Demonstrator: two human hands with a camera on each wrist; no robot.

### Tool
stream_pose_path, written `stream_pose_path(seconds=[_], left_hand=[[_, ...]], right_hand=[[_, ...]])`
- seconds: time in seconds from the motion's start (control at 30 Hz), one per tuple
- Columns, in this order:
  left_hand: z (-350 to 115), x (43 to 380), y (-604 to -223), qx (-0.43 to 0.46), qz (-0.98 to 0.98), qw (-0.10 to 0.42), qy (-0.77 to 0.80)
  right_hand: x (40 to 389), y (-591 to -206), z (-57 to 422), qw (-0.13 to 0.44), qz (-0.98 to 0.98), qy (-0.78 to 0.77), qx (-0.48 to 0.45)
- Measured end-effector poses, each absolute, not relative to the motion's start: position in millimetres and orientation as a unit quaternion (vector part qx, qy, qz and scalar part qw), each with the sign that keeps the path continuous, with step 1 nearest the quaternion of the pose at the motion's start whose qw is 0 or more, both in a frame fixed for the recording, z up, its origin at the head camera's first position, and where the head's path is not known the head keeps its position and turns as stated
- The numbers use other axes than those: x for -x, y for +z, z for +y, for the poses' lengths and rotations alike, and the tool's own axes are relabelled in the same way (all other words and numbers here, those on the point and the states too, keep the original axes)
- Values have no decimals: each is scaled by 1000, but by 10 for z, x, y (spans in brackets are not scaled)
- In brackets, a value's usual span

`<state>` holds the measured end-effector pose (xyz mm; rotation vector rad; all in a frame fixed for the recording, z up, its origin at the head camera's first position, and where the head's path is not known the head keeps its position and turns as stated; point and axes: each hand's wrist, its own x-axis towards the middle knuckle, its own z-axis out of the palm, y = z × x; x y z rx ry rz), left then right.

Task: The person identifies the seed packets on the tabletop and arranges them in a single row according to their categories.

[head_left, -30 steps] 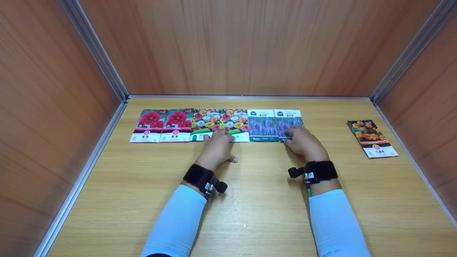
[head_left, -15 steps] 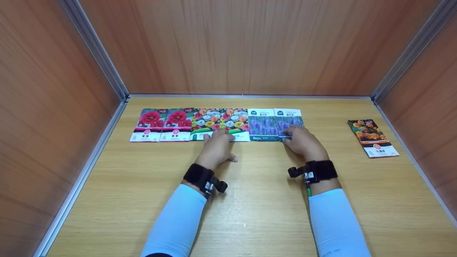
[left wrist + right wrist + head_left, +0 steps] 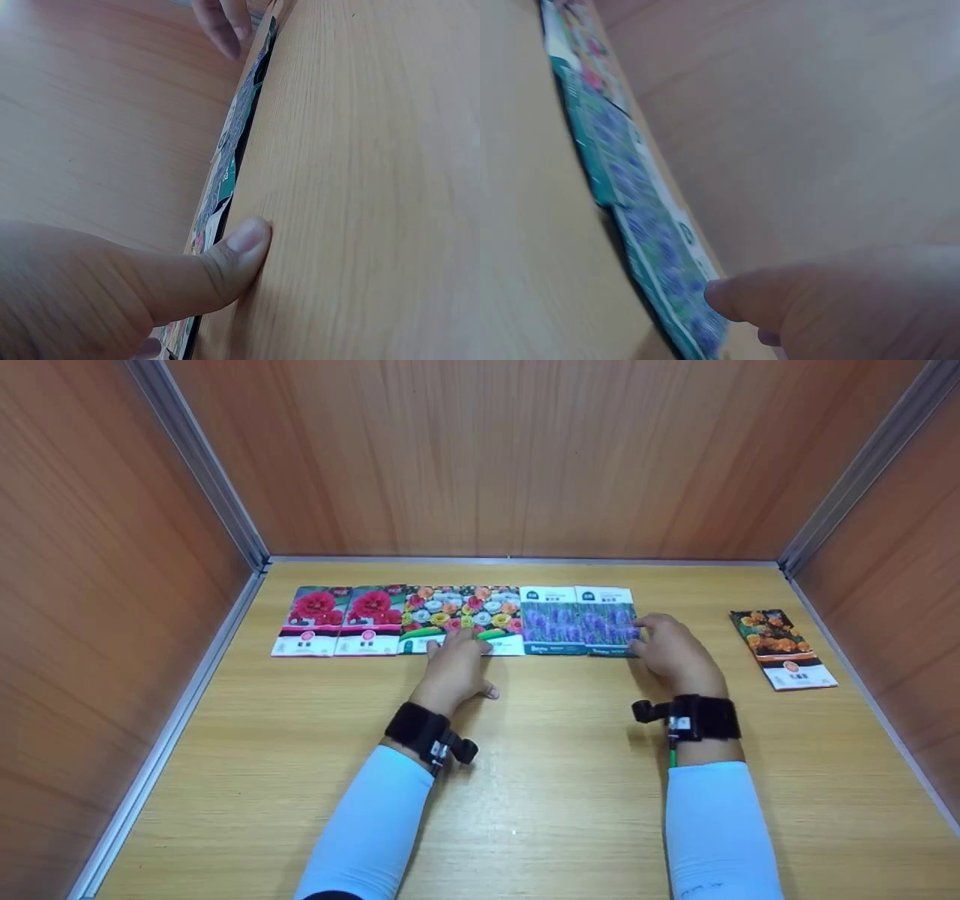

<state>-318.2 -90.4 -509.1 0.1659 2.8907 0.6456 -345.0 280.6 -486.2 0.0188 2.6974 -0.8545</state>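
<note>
A row of flower seed packets lies flat along the back of the table. Two red-flower packets [image 3: 313, 615] are at its left end. Two mixed-flower packets [image 3: 491, 604] lie in the middle, and my left hand [image 3: 454, 671] rests on their lower edges with fingers spread, thumb [image 3: 236, 259] on the wood. At the right end are two purple-flower packets [image 3: 551, 619], side by side. My right hand [image 3: 675, 652] is at the right edge of the outermost purple packet [image 3: 667, 262], fingers loosely bent and pinching nothing. Whether its fingertips touch the packet I cannot tell.
An orange-flower packet [image 3: 780, 641] lies tilted by itself on the right of the table [image 3: 555, 795]. Wood-grain panels [image 3: 510, 457] with metal edging enclose the back and both sides.
My right hand has slid right, off the outermost purple-flower packet, uncovering its lower right part. My left hand and the packets stay where they were.
</note>
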Motion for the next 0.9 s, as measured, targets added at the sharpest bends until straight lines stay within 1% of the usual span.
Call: stream_pose_path(seconds=[0.2, 0.5, 0.57, 0.73, 0.9], left_hand=[[-911, 3180, -5078, -51, 971, 92, 216], [-906, 3175, -5070, -54, 970, 93, 218], [-900, 3175, -5076, -55, 970, 93, 217], [-887, 3171, -5081, -57, 970, 94, 216], [-886, 3175, -5075, -56, 969, 93, 221]], right_hand=[[3380, -4731, 3178, 173, 934, -307, -65], [3256, -4715, 3624, 147, 929, -294, -171], [3230, -4743, 3693, 150, 922, -300, -194], [3198, -4802, 3755, 177, 912, -307, -206], [3273, -4812, 3631, 189, 926, -269, -184]])
